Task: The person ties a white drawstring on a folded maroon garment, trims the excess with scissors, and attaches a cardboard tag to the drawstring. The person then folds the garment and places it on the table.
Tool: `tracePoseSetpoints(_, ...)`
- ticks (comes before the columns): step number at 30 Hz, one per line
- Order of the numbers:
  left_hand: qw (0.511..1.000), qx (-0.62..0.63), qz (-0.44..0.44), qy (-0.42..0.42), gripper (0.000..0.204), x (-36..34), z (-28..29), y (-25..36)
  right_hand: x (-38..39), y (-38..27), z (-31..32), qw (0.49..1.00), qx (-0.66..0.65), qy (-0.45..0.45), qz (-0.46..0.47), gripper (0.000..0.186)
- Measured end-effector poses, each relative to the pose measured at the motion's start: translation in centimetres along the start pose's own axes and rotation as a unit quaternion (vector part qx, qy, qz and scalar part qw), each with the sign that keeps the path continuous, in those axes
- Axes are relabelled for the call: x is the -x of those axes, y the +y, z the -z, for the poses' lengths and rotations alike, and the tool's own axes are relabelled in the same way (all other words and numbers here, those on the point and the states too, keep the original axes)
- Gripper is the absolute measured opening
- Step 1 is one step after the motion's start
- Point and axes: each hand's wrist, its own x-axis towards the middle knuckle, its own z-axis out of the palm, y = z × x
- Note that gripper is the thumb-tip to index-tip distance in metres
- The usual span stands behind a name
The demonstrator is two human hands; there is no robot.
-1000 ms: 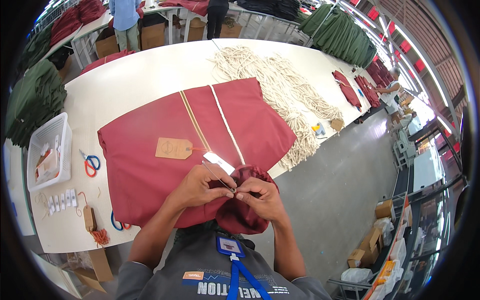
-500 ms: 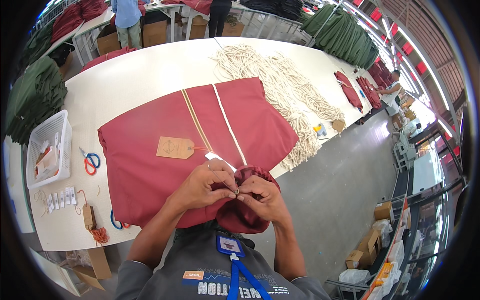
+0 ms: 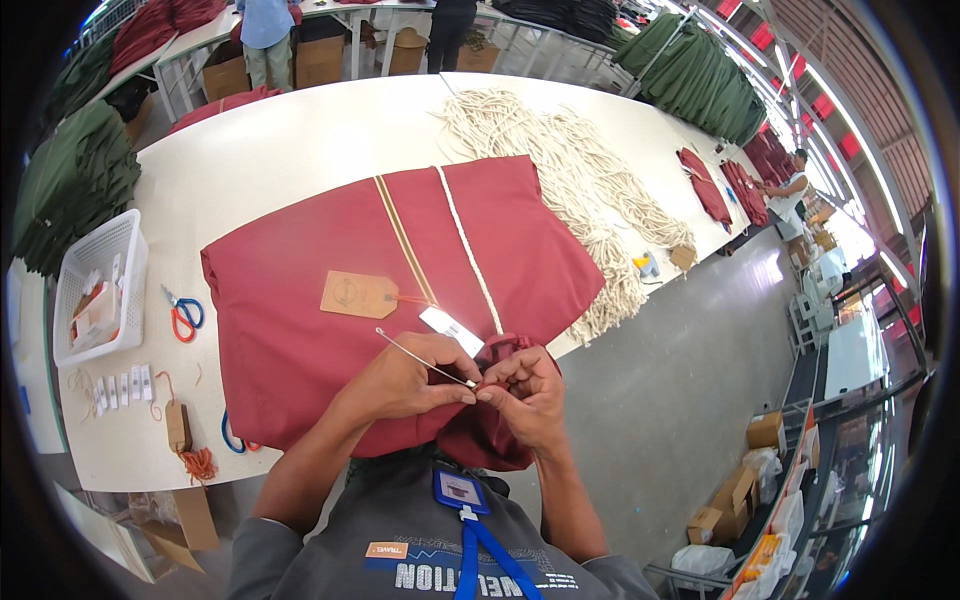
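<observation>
Right now both hands meet at the near edge of the worktop [image 3: 300,150], w/ the bunched end of a red garment [image 3: 330,330] between them. Left hand [image 3: 415,378] fingers are pinched on a thin metal needle-like tool [image 3: 425,358], which slants up and away to the left from the pinch. Right hand [image 3: 525,395] fingers are clenched on the gathered red cloth, fingertips touching the left hand's. Garment lies flat across the worktop middle, w/ a white cord [image 3: 470,255] and a tan stripe running along it, plus a brown card tag [image 3: 358,295] on top. Near the left edge: white basket [image 3: 100,290], scissors [image 3: 183,312]. Pile of cream cords [image 3: 580,190] twd the right edge.
</observation>
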Motion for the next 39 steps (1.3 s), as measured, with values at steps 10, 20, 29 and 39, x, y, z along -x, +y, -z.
tracePoseSetpoints(10,0.994,0.034,0.074,0.074,0.009,-0.1,0.7,0.0,-0.4,1.0,-1.1,0.990,0.136,0.039,0.025,0.019)
tracePoseSetpoints(20,0.966,0.081,0.061,0.239,0.013,-1.0,6.7,-0.9,0.9,-2.6,2.5,0.870,0.492,0.001,-0.032,0.038)
tracePoseSetpoints(29,0.885,0.374,0.074,0.269,0.009,-2.2,10.9,-5.1,1.6,-3.6,3.7,0.891,0.448,-0.025,0.070,0.038)
tracePoseSetpoints(39,0.856,0.282,0.133,0.412,0.018,-7.3,34.0,-16.8,2.6,-4.7,9.8,0.838,0.510,0.013,0.194,0.029)
